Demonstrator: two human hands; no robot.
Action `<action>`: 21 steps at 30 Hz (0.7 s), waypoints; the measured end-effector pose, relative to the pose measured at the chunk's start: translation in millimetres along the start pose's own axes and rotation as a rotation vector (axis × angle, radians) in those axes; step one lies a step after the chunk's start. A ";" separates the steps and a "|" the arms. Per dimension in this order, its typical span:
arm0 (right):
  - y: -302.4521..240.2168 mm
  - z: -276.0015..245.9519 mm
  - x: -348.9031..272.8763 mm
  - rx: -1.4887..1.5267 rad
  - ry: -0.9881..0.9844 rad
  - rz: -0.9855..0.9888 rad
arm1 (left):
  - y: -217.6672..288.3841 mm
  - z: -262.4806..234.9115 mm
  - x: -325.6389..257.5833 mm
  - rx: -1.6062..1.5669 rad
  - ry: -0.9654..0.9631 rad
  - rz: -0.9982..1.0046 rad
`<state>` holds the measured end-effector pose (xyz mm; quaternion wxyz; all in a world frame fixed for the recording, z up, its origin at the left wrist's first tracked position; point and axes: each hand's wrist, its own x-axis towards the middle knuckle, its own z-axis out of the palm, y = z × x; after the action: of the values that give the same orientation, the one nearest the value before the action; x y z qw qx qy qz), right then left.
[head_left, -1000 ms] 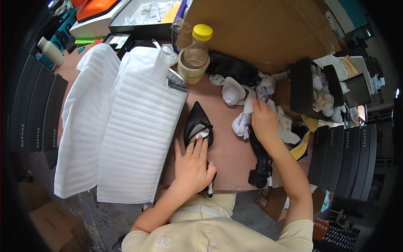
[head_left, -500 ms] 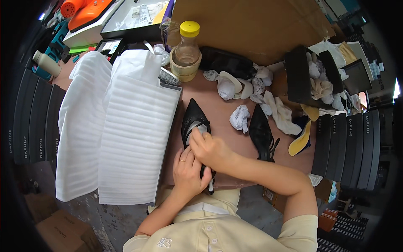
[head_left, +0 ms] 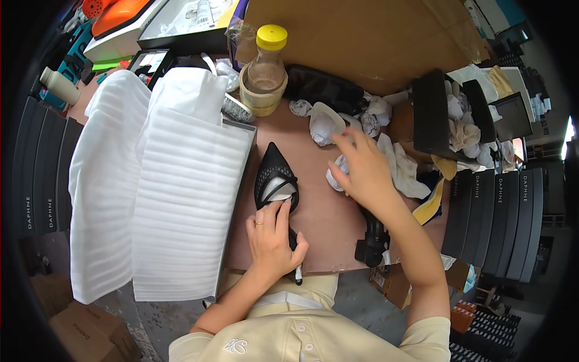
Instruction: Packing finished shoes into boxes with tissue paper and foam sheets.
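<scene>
A black pointed high-heel shoe [head_left: 274, 175] lies on the brown table [head_left: 325, 223], toe pointing away, with white paper stuffed in its opening. My left hand [head_left: 272, 238] grips its rear part, and the heel tip sticks out below my palm. My right hand [head_left: 362, 172] hovers to the right with its fingers spread, over a crumpled white paper ball [head_left: 336, 178]. A second black shoe [head_left: 369, 244] lies partly hidden under my right forearm.
Two ribbed white foam sheets [head_left: 181, 199] cover the table's left side. A yellow-capped bottle [head_left: 268, 60] stands in a tape roll [head_left: 260, 99]. More crumpled paper [head_left: 325, 123], a black bag [head_left: 325, 87], a black box [head_left: 437, 114] and cardboard [head_left: 362, 36] are behind.
My right hand went from the paper pile to the shoe's opening, then back right over the crumpled paper. My left hand stayed on the shoe.
</scene>
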<state>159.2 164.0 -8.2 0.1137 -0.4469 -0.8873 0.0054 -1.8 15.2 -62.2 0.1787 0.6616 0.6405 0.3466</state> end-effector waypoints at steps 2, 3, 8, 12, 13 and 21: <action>3.1 25.4 20.5 -0.052 0.055 0.094 | 1.3 -1.6 0.0 0.119 -0.044 0.074; 6.0 45.9 32.7 -0.092 0.029 0.177 | 1.5 -3.7 1.3 0.189 -0.065 0.116; 1.5 55.6 40.5 0.019 0.050 0.234 | 1.2 -7.6 5.9 0.262 -0.215 0.083; -46.0 -20.2 -5.7 0.718 -0.392 0.183 | -3.8 -5.9 -0.8 0.161 -0.077 0.118; -52.1 -22.3 -16.3 0.795 -0.503 0.159 | -3.5 -8.6 -9.6 0.090 -0.057 0.115; -97.9 45.2 -37.5 0.163 -0.041 -0.129 | 2.9 -8.0 -22.2 0.103 -0.049 0.188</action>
<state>93.9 79.5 -48.6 0.1316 -0.3780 -0.9130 0.0795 -3.9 -8.4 -59.7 0.1267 0.7355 0.5879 0.3120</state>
